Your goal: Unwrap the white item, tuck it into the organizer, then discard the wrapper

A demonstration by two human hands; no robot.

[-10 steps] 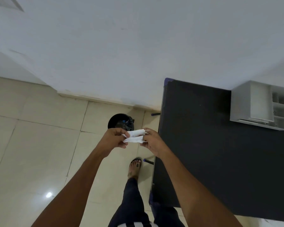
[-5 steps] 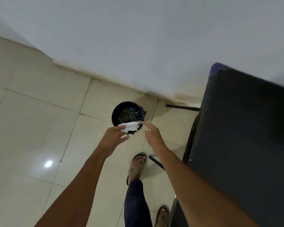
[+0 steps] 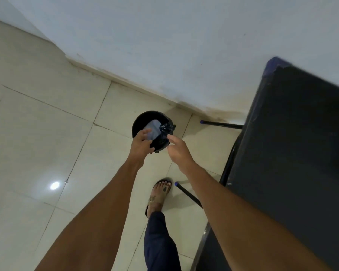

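The white wrapper [image 3: 154, 129] shows as a pale, blurred sheet inside the mouth of the round black bin [image 3: 139, 119] on the floor. My left hand [image 3: 142, 142] hovers over the bin's near rim. Its thumb and fingers are apart, and the wrapper sits just past the fingertips. My right hand [image 3: 179, 151] hangs beside the bin to the right, fingers spread, holding nothing. The white item and the organizer are out of view.
A black table [image 3: 301, 153] with blue-capped metal legs [image 3: 221, 124] fills the right side. The black bin liner's knot [image 3: 167, 127] sticks out at the bin's right rim. My sandalled foot [image 3: 160, 194] stands on the beige tiled floor below the hands. A white wall runs behind the bin.
The view swung left and down from the table and organizer to the bin. The right hand let go of the wrapper, the left hand carried it over the bin, and it now lies inside the bin's mouth.
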